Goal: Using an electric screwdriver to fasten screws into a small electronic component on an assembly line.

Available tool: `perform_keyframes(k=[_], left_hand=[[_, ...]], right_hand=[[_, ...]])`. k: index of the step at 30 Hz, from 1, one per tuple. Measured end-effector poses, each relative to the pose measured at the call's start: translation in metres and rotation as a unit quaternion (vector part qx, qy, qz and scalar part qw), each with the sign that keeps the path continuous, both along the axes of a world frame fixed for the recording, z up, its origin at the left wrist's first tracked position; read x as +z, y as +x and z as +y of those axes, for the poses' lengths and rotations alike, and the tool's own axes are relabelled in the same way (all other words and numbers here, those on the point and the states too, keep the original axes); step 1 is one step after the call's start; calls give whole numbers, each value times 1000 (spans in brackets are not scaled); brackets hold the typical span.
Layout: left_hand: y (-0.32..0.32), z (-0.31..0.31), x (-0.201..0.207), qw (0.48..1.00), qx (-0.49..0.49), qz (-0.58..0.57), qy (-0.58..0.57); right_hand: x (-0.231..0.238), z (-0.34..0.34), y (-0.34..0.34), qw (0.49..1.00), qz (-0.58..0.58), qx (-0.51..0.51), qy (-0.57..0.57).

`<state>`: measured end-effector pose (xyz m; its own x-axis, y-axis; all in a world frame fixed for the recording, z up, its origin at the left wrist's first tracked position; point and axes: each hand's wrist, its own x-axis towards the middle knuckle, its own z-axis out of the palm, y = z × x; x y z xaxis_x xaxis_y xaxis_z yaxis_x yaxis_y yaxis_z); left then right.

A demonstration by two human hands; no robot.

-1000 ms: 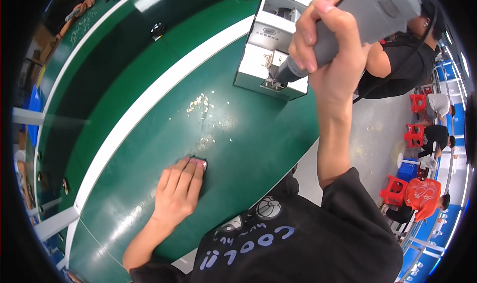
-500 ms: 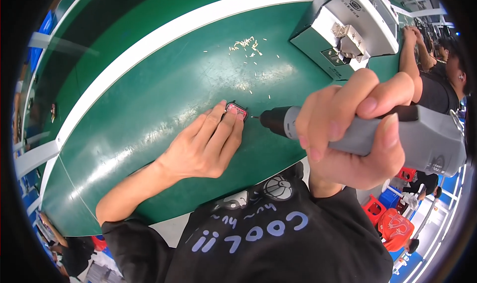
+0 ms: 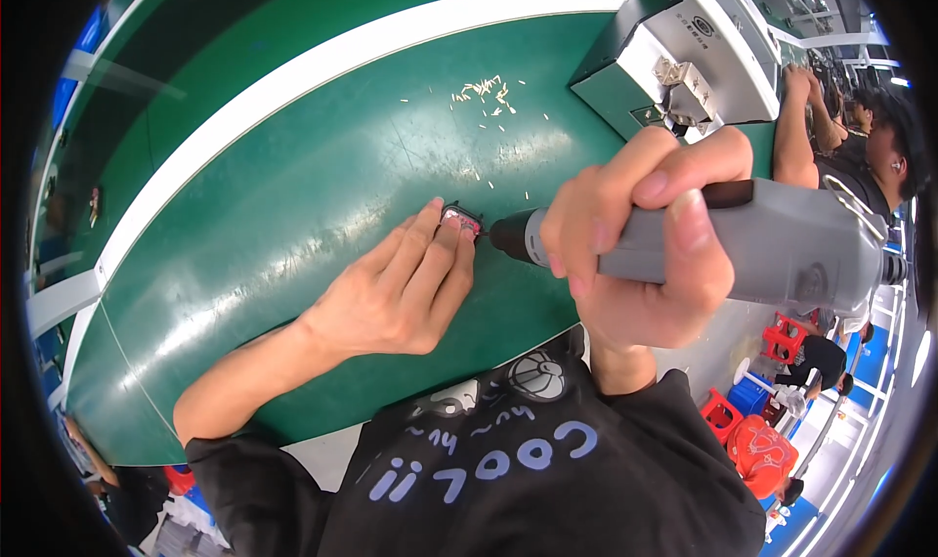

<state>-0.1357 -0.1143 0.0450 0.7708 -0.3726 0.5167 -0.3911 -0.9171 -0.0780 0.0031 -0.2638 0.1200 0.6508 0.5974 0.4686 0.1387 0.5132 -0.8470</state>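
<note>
My left hand (image 3: 391, 288) lies low over the green tabletop, its fingertips pinning down a small black-framed part (image 3: 462, 212) with a pink and red inside. Most of the part's near side is hidden under the fingers. In my right hand (image 3: 640, 239) is a grey electric screwdriver (image 3: 782, 244) with a black nose, held almost level and pointing left. Its tip meets the right edge of the part, or comes very close; the exact contact cannot be made out.
Small pale slivers (image 3: 484, 90) are scattered on the green table (image 3: 293, 205) beyond the part. A silver boxy machine (image 3: 664, 54) with a metal fitting stands at the far right. A white rail (image 3: 322, 54) borders the table's far side. Another person (image 3: 884, 147) sits at right.
My right hand has moved left with the electric screwdriver, bringing its tip from a short gap away up to the part. My left hand stays on the part.
</note>
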Motion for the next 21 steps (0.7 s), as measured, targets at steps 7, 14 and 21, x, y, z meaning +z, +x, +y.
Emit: perform_keyframes(k=[7, 14, 21], left_hand=[[1, -4, -3, 1000, 12, -18, 20], [-1, -4, 0, 1000, 23, -10, 16], [-2, -8, 20, 997, 28, 67, -15]], right_hand=[[-3, 1, 0, 1000, 10, 5, -18], [1, 5, -12, 997, 34, -8, -73], [-3, 11, -16, 998, 49, 22, -12]])
